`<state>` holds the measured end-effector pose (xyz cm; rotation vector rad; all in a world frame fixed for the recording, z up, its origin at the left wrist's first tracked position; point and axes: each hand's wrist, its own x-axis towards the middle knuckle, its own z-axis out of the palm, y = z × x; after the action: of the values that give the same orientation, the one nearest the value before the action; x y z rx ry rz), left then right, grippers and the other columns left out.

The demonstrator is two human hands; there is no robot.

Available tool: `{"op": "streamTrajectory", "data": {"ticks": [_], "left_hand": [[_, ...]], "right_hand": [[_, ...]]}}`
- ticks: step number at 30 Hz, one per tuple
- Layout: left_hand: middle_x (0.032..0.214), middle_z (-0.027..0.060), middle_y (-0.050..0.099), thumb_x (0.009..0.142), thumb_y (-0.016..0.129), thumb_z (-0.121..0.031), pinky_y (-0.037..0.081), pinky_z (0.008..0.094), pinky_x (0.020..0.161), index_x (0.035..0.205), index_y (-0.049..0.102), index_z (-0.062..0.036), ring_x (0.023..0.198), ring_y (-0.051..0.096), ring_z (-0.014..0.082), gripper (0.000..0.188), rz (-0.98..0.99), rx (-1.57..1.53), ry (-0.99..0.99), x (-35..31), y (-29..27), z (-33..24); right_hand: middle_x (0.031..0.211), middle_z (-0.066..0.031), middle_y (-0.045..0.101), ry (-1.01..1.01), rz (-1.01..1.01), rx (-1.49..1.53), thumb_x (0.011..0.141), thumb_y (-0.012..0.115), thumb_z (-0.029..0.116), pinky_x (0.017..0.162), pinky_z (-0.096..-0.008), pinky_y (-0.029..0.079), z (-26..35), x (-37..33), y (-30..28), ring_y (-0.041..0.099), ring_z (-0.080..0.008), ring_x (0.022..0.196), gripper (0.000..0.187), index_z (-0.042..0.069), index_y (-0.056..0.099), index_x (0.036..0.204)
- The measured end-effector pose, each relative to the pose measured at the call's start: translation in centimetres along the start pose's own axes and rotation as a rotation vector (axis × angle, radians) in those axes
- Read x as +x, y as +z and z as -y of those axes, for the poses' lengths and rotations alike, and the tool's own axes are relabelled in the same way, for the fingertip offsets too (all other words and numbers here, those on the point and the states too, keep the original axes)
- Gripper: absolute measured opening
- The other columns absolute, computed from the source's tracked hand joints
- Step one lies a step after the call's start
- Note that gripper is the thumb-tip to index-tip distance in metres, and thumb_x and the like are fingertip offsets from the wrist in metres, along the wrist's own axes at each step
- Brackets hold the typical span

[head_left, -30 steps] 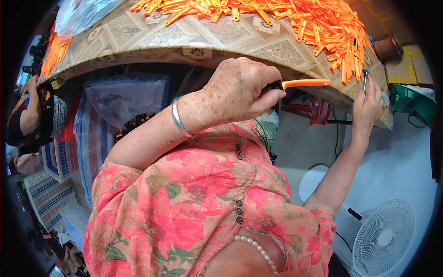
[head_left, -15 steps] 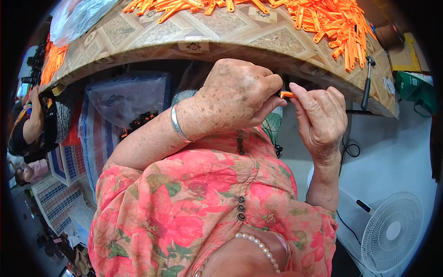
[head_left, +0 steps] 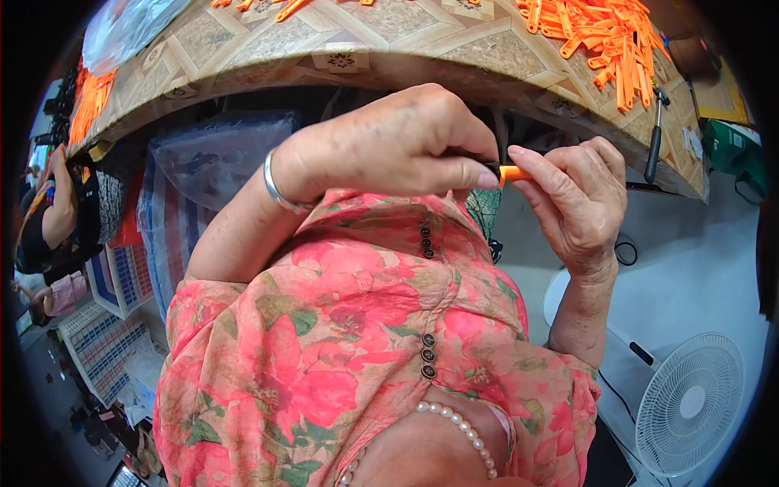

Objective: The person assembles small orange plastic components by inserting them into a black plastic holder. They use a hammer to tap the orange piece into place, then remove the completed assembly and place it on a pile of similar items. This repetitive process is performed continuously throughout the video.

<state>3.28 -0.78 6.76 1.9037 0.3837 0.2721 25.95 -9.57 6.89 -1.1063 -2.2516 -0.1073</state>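
Both hands are held close together in front of my chest, just off the near edge of the table. My right hand [head_left: 580, 191] pinches a small orange plastic piece [head_left: 514, 173] between thumb and fingers, with its left end sticking out. My left hand [head_left: 406, 142] is closed, thumb against the bent fingers, right beside that end. A bit of something dark shows at its fingertips; the rest is hidden by the hand. Whether the dark part touches the orange piece I cannot tell.
A heap of long orange plastic pieces [head_left: 621, 49] lies on the patterned table [head_left: 389, 36], with a black-handled hammer [head_left: 654, 138] beside it. More orange pieces [head_left: 93, 101] and a clear plastic bag [head_left: 134, 28] are at left. A white fan [head_left: 690, 402] stands at right; another person [head_left: 55, 207] is far left.
My left hand has turned flatter, its wrist moving left. My right hand has shifted slightly right, and more of the orange piece shows. The table sits higher in the view.
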Motion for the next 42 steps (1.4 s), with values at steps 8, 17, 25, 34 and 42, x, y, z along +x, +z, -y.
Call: {"op": "streamTrajectory", "data": {"ticks": [8,17,25,34,42], "left_hand": [[0.083,0.0251,0.069,0.102,0.022,-0.058,0.058,0.0289,0.065,0.109,0.062,0.016,0.07,0.07,0.026,0.085,0.115,-1.019,-0.231,-1.3,0.4,2.7],[0.077,0.0235,0.068,0.101,0.042,-0.041,0.056,0.027,0.053,0.111,0.059,0.0189,0.06,0.069,0.0235,0.063,0.135,-1.157,-0.29,-1.1,2.1,2.8],[0.083,0.0011,0.064,0.096,0.061,-0.023,0.048,0.0228,0.062,0.127,0.057,0.0023,0.069,0.056,0.0058,0.04,0.093,-0.529,-0.22,-0.7,1.7,2.3],[0.086,0.0199,0.065,0.082,0.072,-0.01,0.052,0.0376,0.066,0.111,0.062,-0.0013,0.079,0.066,0.0361,0.032,-0.329,0.297,0.097,0.1,3.0,2.5],[0.068,0.0078,0.062,0.096,0.057,-0.01,0.049,0.029,0.057,0.114,0.063,0.0021,0.061,0.064,0.0162,0.023,-0.186,0.076,0.052,0.1,2.0,2.9]], "right_hand": [[0.07,-0.0017,0.057,0.224,0.109,0.499,0.077,0.076,0.015,0.073,-0.0328,0.041,-0.7,-0.4,1.0,0.05,-0.0192,0.063,0.026,0.009,0.072,0.101],[0.076,-0.0007,0.061,0.237,0.035,0.421,0.072,0.079,0.01,0.077,-0.0329,0.044,-0.9,-0.9,1.8,0.057,-0.0194,0.075,0.029,0.011,0.074,0.1],[0.097,-0.004,0.063,0.518,-0.133,0.656,0.08,0.077,0.01,0.063,-0.0213,0.048,-0.4,-1.1,2.2,0.058,-0.0105,0.08,0.055,0.006,0.057,0.131],[0.085,-0.0066,0.064,0.778,-0.286,1.179,0.095,0.061,0.003,0.061,-0.0202,0.048,0.0,-1.9,3.8,0.058,-0.008,0.066,0.021,0.0,0.055,0.114],[0.084,-0.0072,0.064,0.872,-0.359,1.161,0.094,0.061,0.002,0.058,-0.0203,0.046,-1.5,-3.4,2.4,0.058,-0.0082,0.064,0.014,0.001,0.057,0.107]]}}
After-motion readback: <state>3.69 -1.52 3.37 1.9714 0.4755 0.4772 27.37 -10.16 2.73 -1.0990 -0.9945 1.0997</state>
